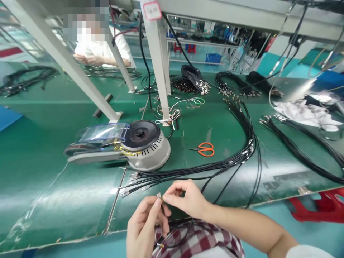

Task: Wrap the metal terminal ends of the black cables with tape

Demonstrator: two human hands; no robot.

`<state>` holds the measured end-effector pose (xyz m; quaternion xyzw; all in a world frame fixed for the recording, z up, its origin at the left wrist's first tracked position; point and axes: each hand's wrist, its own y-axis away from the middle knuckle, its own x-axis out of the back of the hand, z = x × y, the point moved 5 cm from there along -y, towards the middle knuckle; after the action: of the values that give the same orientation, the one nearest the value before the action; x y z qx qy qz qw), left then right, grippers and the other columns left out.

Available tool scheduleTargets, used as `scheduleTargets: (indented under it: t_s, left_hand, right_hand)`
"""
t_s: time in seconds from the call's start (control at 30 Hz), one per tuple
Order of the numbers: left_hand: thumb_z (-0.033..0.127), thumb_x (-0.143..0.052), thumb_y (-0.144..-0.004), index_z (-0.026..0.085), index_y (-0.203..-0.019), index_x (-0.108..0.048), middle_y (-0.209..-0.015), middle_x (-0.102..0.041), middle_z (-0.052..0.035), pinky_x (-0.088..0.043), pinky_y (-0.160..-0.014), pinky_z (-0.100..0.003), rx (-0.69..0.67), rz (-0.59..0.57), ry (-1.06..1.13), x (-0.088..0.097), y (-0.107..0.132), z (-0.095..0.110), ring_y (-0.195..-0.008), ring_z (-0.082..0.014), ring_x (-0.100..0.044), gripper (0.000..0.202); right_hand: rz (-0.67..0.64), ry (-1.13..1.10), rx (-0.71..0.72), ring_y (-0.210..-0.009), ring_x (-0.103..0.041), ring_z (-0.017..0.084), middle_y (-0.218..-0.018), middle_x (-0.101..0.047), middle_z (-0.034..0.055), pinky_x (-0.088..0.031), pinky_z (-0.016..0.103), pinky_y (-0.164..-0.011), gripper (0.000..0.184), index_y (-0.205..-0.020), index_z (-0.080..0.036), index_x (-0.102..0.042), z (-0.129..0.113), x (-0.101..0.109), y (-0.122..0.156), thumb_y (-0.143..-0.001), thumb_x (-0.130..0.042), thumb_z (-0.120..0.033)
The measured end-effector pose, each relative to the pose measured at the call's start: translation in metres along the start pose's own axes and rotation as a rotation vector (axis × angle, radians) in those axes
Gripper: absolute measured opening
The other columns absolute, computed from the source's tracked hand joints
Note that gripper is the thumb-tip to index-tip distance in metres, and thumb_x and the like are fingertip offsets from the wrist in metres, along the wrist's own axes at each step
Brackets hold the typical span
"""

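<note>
Left hand (142, 229) clamped on small metal ferrule (159, 195), right hand (186, 199) fingertips pinched together at its tip, tight control; black coax bundle (204, 163) beyond fingers

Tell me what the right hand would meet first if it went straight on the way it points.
The right hand points left, so the first thing in line looks like the small metal connector at the left hand's fingertips. It is very close, perhaps touching, though depth is hard to judge from this view.
</note>
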<state>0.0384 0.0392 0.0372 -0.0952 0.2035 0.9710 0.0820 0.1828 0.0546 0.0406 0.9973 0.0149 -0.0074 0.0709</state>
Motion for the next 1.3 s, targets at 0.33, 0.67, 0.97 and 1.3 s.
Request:
scheduleTargets:
  t_s: [0.33, 0.67, 0.97, 1.3]
  left_hand:
    - [0.047, -0.069, -0.087, 0.019, -0.089, -0.057, -0.066, -0.064, 0.0007, -0.043, -0.036, -0.023, -0.020, 0.053, -0.068, -0.004, 0.000, 0.006, -0.039, -0.0124, -0.054, 0.030]
    - [0.041, -0.082, -0.075, 0.021, -0.095, -0.048, -0.063, -0.065, 0.0029, -0.032, -0.032, -0.015, 0.099, -0.028, 0.072, -0.002, -0.011, -0.007, -0.034, -0.0074, -0.046, 0.044]
    - [0.030, -0.081, -0.079, 0.015, -0.079, -0.051, -0.066, -0.069, -0.0015, -0.035, -0.035, -0.015, 0.126, -0.107, 0.273, 0.005, -0.007, -0.019, -0.036, -0.0053, -0.049, 0.033]
    - [0.027, -0.074, -0.087, 0.014, -0.079, -0.054, -0.070, -0.071, -0.0031, -0.040, -0.038, -0.015, 0.089, -0.187, 0.342, 0.006, -0.004, -0.022, -0.040, -0.0062, -0.054, 0.025]
  right_hand:
    - [0.021, 0.038, 0.042, -0.063, -0.048, 0.010, -0.067, -0.060, -0.0004, -0.038, 0.024, -0.060, 0.016, -0.084, -0.014, -0.080, -0.005, 0.004, 0.002, -0.082, -0.073, -0.029]
    - [0.015, 0.066, 0.060, -0.062, -0.049, 0.010, -0.068, -0.063, 0.0003, -0.039, 0.023, -0.059, 0.017, -0.087, -0.015, -0.080, -0.001, 0.003, -0.001, -0.084, -0.072, -0.030]
    - [-0.082, 0.146, 0.031, -0.073, -0.061, 0.014, -0.082, -0.073, 0.0038, -0.047, 0.026, -0.069, 0.020, -0.088, -0.018, -0.078, -0.005, -0.001, 0.003, -0.090, -0.067, -0.034]
    - [-0.132, 0.126, -0.002, -0.064, -0.056, 0.010, -0.082, -0.073, 0.0028, -0.045, 0.024, -0.060, 0.021, -0.087, -0.018, -0.077, -0.001, -0.005, 0.003, -0.091, -0.066, -0.035]
